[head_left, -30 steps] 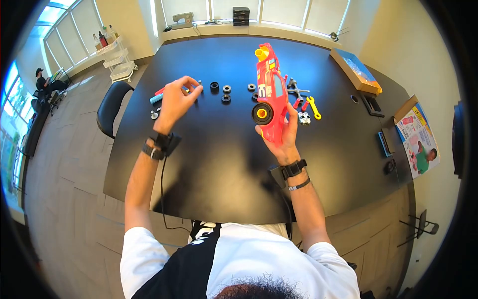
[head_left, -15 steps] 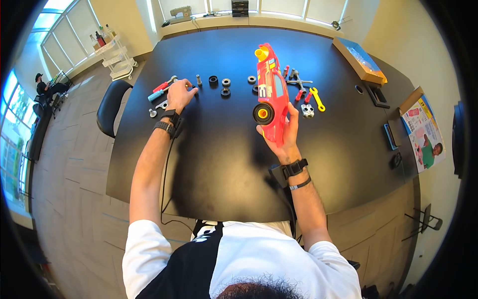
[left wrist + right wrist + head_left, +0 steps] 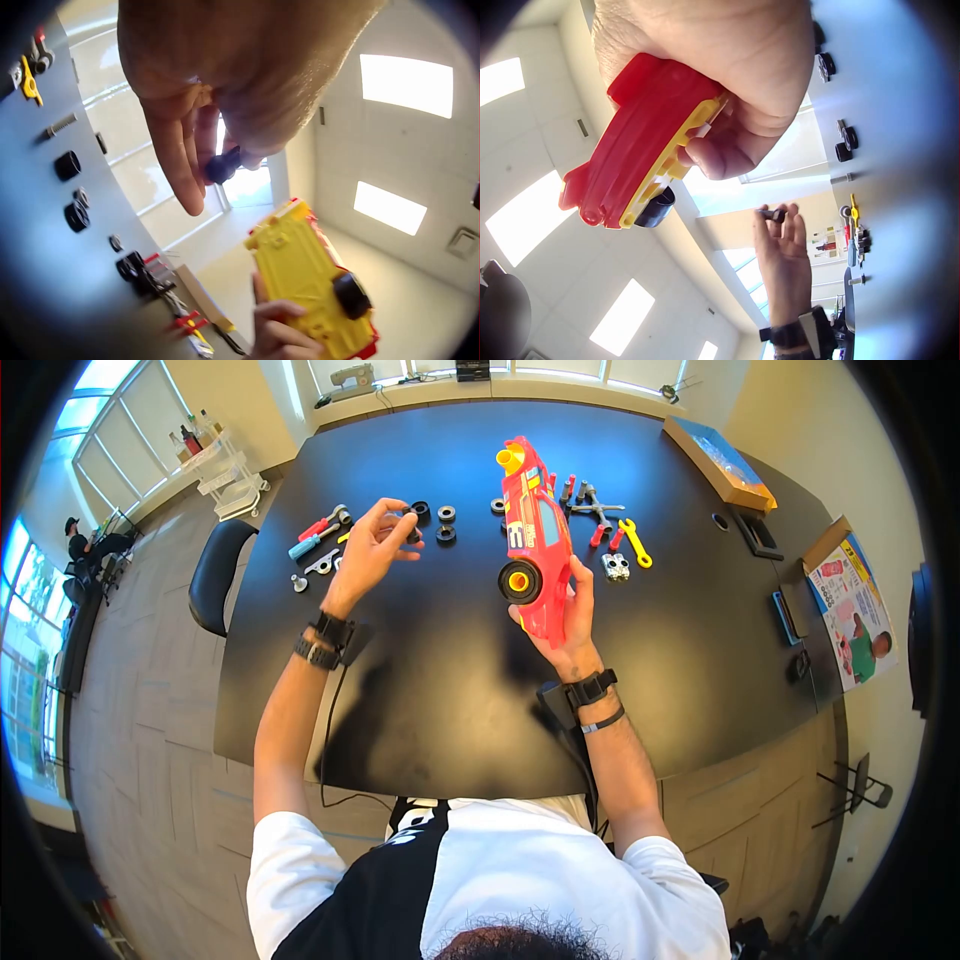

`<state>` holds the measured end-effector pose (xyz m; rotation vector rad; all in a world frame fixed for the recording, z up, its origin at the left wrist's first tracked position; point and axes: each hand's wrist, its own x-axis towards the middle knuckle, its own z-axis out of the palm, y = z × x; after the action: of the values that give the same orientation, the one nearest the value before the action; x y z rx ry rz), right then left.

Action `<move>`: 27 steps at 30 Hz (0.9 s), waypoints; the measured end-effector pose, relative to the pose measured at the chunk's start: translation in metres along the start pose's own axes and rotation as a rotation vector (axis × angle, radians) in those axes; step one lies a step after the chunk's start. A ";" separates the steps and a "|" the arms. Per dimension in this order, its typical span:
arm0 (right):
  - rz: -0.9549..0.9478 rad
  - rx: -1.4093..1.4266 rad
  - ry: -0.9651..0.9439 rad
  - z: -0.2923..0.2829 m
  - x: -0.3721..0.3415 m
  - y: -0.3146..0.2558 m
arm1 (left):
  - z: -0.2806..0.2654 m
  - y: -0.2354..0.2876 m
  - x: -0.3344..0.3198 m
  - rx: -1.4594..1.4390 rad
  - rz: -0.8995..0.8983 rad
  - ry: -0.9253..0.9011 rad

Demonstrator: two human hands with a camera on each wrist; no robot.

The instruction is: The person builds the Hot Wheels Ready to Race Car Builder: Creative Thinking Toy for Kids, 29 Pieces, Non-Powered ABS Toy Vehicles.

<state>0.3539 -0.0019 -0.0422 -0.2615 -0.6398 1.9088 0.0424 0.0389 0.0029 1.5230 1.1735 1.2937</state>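
Observation:
The right hand (image 3: 572, 622) grips a red toy car (image 3: 541, 550) by its rear, held up above the table with one black wheel (image 3: 519, 582) facing the head camera. In the left wrist view the car's yellow underside (image 3: 296, 262) shows, with a black wheel (image 3: 351, 295) at one side. Between thumb and fingers the left hand (image 3: 369, 552) pinches a small dark part (image 3: 223, 166), raised off the table and apart from the car. The same dark part (image 3: 774, 215) shows in the right wrist view; its exact shape is unclear.
Black wheels (image 3: 446, 534) lie beyond the hands. At the left are a blue-handled tool (image 3: 305, 547) and a grey bolt (image 3: 299, 583). A yellow wrench (image 3: 636, 544), a grey cross-shaped tool (image 3: 597, 508) and an open box (image 3: 722, 465) are to the right.
The left hand reached down to the table among the tools, then rose and moved right with the small dark part pinched. The right hand still holds the car, shifted slightly.

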 end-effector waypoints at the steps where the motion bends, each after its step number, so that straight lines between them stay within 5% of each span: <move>1: -0.005 -0.004 0.023 0.001 0.000 0.000 | 0.012 0.016 -0.015 -0.025 0.049 0.013; 6: 0.010 -0.006 -0.007 -0.003 0.003 0.006 | 0.048 0.081 -0.073 0.170 0.162 -0.003; 9: 0.019 -0.028 -0.019 -0.006 0.004 0.009 | 0.057 0.094 -0.082 0.517 0.491 0.038; 18: 0.003 -0.148 0.067 0.016 0.000 0.012 | 0.080 0.087 -0.081 0.443 0.507 0.000; 20: -0.002 -0.139 0.095 0.019 0.001 0.012 | 0.081 0.085 -0.078 0.529 0.647 0.003; 27: -0.010 -0.133 0.072 0.010 0.001 0.013 | 0.084 0.078 -0.084 0.410 0.536 -0.020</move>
<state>0.3382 -0.0080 -0.0406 -0.4093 -0.7189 1.8413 0.1335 -0.0628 0.0443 2.2577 1.1019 1.4230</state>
